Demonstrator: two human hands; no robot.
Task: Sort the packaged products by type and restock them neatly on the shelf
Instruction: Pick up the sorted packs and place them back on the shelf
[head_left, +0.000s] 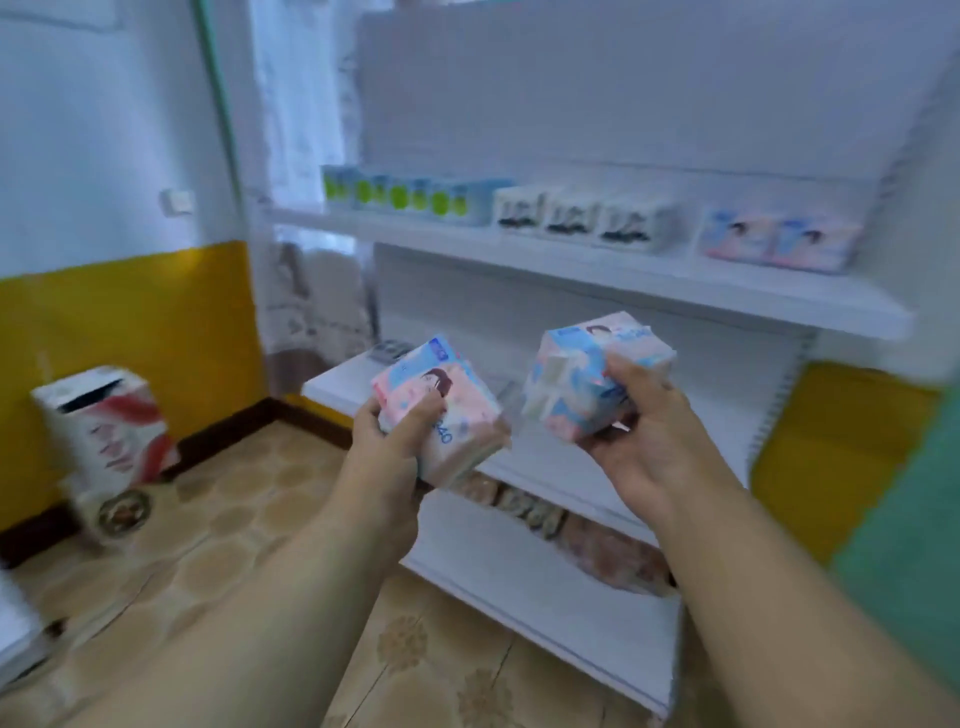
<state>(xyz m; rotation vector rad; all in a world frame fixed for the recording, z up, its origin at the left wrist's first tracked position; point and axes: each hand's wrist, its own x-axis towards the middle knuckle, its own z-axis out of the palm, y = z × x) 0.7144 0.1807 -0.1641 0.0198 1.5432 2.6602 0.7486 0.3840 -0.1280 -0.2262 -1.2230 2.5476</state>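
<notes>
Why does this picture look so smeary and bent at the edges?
Head view: motion blur smears the pink-and-blue packs on the shelf, and the packs gripped by the left hand and right hand; the wide-angle lens bows the shelf edges; the light is soft and bluish, without hard shadows.

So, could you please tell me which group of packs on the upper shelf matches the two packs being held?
The pink-and-blue plastic packs at the shelf's right end; the green-dotted packs and the white black-printed packs differ.
</notes>
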